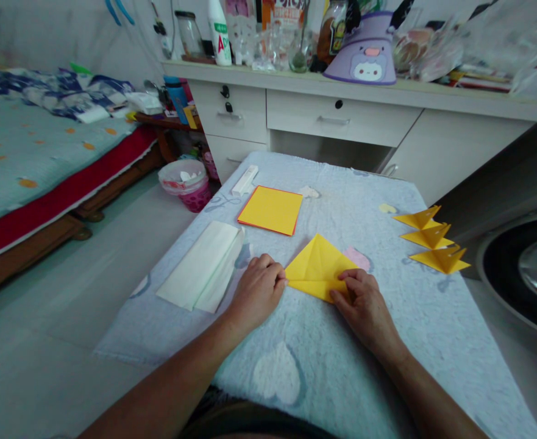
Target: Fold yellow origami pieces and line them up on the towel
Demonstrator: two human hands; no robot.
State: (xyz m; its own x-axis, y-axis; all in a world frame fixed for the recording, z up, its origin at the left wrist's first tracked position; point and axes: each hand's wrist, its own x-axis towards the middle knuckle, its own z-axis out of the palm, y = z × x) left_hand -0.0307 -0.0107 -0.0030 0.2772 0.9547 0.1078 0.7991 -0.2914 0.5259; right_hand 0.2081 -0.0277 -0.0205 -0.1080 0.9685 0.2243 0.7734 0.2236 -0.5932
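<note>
A creased, bright yellow sheet of paper, folded into a pointed shape [316, 265], is lying on a pale blue patterned cloth [364, 378] in front of the person, between both hands. The bare left hand [261, 283] is pinching the paper's left corner, its thumb and forefinger closing on the tip while the other fingers are curling inward. The bare right hand [364, 305] is gripping the paper's lower right side, its fingers bending over the top and its thumb pressing near the lower edge, with only a small gap showing between them.

Just beyond the folded sheet, a square stack of yellow paper with red-orange edges [272, 210] is lying flat, and a slim white rectangular object [245, 180] is resting behind it. To the left, a folded greenish-white sheet [202, 265] is lying near the left hand. Well to the right, three golden-yellow folded paper figures with pointed tips [428, 236] are standing in a row near the cloth's edge.

Farther back, a white desk with drawers [300, 113] is holding a purple cartoon-faced visor [362, 52] and a white plastic bottle with a green label [220, 36]. A pink bin with a clear liner [192, 194] is standing on the floor, beside a bed with a mint-green sheet [25, 146].
</note>
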